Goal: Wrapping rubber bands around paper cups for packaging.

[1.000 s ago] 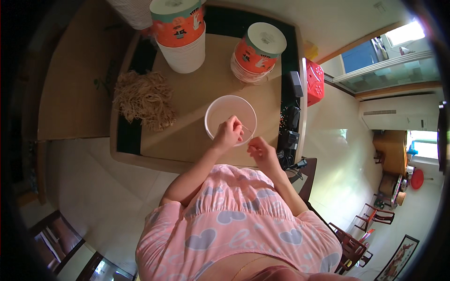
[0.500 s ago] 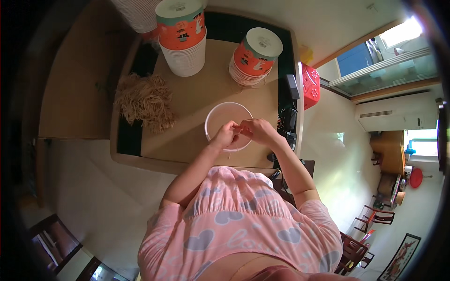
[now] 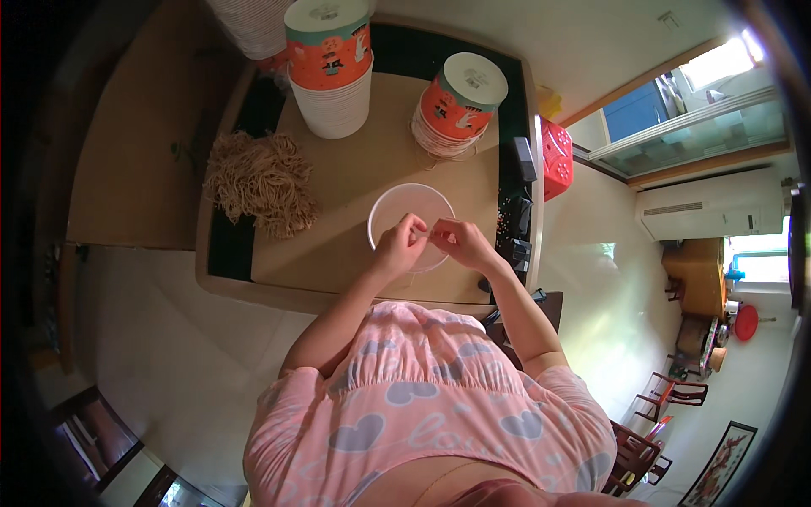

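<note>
A white paper bucket [image 3: 378, 211], its round mouth turned up, stands near the table's front edge. Above its opening, my left hand [image 3: 402, 245] is closed in a pinch, fingertips together. Close beside it, my right hand [image 3: 464, 243] pinches too, its fingertips almost meeting the left ones. A thin pale string seems to run between the fingertips, though most of it is hidden by the fingers. Left of the bucket lies a loose heap of beige string [image 3: 262, 182].
Upside-down stacks of orange and white paper buckets [image 3: 329, 97] stand at the back left, with a shorter stack [image 3: 465, 97] at the back right, string around its base. Small black objects [image 3: 521, 211] line the right edge. A red plastic stool [image 3: 556, 159] stands beyond.
My hands have drawn slightly apart over the bucket, and the fingertips of both remain pinched. The bucket and the string heap stay in place.
</note>
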A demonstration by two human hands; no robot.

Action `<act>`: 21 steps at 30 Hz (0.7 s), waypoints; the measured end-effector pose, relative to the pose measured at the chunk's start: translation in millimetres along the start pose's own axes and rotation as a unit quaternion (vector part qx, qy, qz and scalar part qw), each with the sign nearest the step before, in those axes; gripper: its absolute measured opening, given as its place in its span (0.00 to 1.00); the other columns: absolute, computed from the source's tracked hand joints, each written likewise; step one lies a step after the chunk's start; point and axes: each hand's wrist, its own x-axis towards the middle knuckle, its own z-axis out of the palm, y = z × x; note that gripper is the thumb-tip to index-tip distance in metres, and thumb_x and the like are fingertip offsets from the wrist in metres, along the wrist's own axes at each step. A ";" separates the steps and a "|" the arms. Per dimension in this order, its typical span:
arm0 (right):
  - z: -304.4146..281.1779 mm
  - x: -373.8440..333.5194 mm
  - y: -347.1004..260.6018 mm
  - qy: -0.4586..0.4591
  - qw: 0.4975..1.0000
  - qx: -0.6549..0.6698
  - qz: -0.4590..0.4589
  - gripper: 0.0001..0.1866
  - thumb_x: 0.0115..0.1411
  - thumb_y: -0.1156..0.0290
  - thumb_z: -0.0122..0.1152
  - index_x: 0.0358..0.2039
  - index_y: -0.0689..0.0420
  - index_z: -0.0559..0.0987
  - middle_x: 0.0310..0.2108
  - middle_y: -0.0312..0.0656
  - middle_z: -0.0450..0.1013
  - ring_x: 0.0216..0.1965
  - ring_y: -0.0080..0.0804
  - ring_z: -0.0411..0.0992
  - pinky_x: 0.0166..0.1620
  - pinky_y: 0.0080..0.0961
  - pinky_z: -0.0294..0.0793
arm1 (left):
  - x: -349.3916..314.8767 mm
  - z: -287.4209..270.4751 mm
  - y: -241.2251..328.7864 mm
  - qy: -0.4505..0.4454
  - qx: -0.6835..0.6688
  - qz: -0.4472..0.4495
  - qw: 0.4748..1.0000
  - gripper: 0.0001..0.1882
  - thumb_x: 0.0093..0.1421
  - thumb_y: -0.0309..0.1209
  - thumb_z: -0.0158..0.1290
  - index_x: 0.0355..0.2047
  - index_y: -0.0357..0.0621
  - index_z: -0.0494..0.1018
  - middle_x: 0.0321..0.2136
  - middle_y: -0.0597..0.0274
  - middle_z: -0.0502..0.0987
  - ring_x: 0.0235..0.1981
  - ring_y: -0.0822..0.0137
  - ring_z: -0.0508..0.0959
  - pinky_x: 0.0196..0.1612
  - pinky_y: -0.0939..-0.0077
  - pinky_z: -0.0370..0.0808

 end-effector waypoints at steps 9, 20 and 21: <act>12.3 4.8 9.8 0.058 0.987 -0.118 -0.092 0.05 0.53 0.72 0.58 0.27 0.59 0.76 0.25 0.44 0.72 0.32 0.40 0.72 0.35 0.33 0.73 | -51.9 -82.4 -1.9 0.100 0.102 -0.002 0.990 0.03 0.54 0.24 0.55 0.28 0.38 0.73 0.23 0.55 0.74 0.22 0.66 0.75 0.26 0.73 0.70; 23.7 9.3 5.6 0.043 0.995 -0.080 -0.040 0.05 0.53 0.71 0.59 0.28 0.58 0.76 0.26 0.44 0.74 0.32 0.42 0.72 0.37 0.35 0.72 | -46.3 -69.5 8.7 0.077 0.298 -0.004 0.951 0.05 0.53 0.30 0.56 0.26 0.43 0.75 0.28 0.56 0.75 0.30 0.53 0.77 0.31 0.61 0.74; 23.5 8.8 6.7 0.048 0.995 -0.087 -0.032 0.05 0.53 0.70 0.59 0.28 0.58 0.76 0.26 0.44 0.74 0.32 0.42 0.72 0.37 0.35 0.72 | -46.0 -73.7 11.6 -0.002 0.326 -0.042 0.944 0.06 0.52 0.31 0.57 0.24 0.42 0.76 0.26 0.56 0.75 0.29 0.53 0.77 0.31 0.61 0.73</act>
